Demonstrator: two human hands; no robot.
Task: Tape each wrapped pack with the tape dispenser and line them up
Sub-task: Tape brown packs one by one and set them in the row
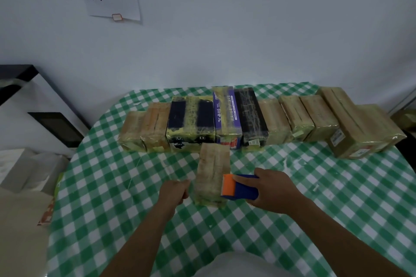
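Curled round the tape dispenser point(239, 188), the right hand point(276, 191) holds it against the pack point(212, 173) from its 3 o'clock. At 9 o'clock the left hand point(174, 191) has curled fingers; its grip is unclear. A row of packs point(225, 119) lies at 12 o'clock.

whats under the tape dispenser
The tape dispenser overlaps the near right edge of the wrapped pack, gripped by the right hand. Whatever lies beneath its blue body is hidden.
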